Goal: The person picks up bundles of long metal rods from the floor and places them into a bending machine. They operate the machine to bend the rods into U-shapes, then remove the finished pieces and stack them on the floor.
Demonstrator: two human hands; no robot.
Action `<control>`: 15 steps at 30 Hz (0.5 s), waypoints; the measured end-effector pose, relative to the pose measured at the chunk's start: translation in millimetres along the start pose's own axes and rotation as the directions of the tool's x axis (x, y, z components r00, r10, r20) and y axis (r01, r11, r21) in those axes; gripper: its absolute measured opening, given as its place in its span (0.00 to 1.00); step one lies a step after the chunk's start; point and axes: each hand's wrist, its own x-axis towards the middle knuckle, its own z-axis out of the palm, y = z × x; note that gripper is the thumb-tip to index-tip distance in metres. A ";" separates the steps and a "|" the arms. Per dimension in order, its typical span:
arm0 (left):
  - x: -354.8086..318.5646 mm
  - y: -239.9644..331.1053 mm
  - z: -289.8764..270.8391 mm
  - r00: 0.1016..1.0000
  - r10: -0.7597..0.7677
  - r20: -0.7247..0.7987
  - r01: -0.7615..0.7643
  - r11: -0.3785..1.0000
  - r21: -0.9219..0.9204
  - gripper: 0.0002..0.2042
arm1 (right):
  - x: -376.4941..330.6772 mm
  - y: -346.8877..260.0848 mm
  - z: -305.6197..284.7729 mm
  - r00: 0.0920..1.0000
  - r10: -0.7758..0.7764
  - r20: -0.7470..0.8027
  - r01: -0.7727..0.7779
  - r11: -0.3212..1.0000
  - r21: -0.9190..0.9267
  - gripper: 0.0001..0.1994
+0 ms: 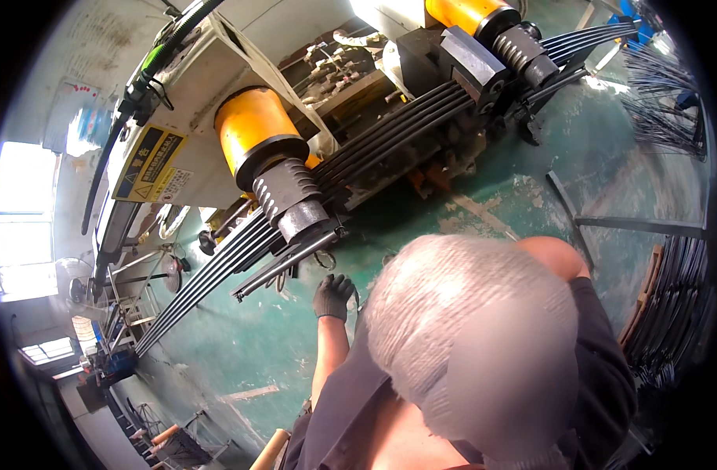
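- Grip: I cannot tell, both own hands are out of sight
- Co-worker's gloved hand point(332, 297), fingers bent, is near long dark bars point(405, 131)
- Orange drum point(256, 125) sits by them

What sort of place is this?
Probably a metalworking shop: long dark metal bars run past a machine's large orange cylinders, and thin dark rods are bundled at the far right.

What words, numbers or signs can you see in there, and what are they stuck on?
Yellow-and-black label on the pale machine housing: a triangle warning sign and printed characters, which I won't copy out.
White label beside it: print too small to read.
Pale wall sheet: red marks, too blurred to read.
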 end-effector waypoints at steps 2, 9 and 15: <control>-10.4 2.7 11.3 0.997 0.002 -0.071 -0.010 0.993 -0.115 0.21 | -4.4 3.0 -1.7 0.999 -0.002 -0.042 0.003 1.000 0.026 0.09; -40.2 85.8 32.3 0.939 0.163 -0.303 -0.243 0.938 -0.248 0.18 | -50.9 74.6 -31.2 0.443 0.358 -0.822 -0.341 0.915 0.215 0.11; -63.5 185.0 10.5 0.676 0.732 -0.080 -0.735 0.678 -0.006 0.21 | -87.1 149.0 -101.0 0.061 0.398 -0.915 0.046 0.915 0.401 0.15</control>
